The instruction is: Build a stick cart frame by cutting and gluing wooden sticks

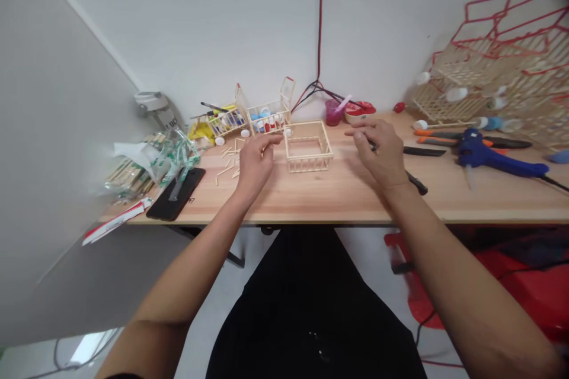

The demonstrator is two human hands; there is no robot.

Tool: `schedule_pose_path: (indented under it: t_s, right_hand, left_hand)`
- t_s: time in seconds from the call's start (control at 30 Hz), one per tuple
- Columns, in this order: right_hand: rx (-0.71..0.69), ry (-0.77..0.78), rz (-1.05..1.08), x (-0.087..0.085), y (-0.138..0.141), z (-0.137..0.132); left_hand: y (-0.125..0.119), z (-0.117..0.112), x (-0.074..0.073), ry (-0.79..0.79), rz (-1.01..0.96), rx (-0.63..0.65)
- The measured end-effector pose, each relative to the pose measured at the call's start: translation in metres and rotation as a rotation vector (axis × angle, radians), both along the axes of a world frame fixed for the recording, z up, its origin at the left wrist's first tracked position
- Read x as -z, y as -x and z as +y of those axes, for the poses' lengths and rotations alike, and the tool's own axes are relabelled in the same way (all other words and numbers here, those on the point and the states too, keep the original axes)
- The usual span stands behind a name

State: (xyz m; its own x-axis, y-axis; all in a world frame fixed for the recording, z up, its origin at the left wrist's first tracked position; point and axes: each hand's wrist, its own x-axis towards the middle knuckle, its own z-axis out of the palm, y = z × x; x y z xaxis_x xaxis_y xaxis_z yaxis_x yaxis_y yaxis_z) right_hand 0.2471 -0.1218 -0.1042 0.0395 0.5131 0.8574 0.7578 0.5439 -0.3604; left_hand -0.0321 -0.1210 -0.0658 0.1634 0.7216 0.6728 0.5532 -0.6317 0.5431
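Note:
A small open box frame [308, 146] built of thin wooden sticks stands on the wooden table [338, 195], between my two hands. My left hand [256, 161] is just left of the frame, its fingers curled and pinched near the frame's top left corner; what they pinch is too small to make out. My right hand [379, 150] lies to the right of the frame, fingers curled over a dark tool [416, 182] whose handle sticks out past my wrist.
Loose sticks [227, 164], two small stick carts with bottle caps [253, 119], a black phone [176, 193] and a plastic bag of sticks [155, 160] lie left. A blue glue gun [491, 157], pliers [448, 137] and a large stick-and-red-wire structure [493, 77] are right. A pink cup [332, 111] stands at the wall.

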Motion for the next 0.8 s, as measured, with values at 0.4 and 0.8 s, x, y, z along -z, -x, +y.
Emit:
schedule_pose_path:
  t_s: [0.4,0.8]
  right_hand:
    - [-0.034,-0.022,-0.007,0.001,0.002,-0.006]
    - [-0.051,-0.027,0.017,-0.002,0.003,-0.011]
  left_hand:
    - [0.007,-0.018,0.028,-0.249,0.152,-0.042]
    - [-0.004,-0.029,0.045,-0.288,0.272,-0.086]
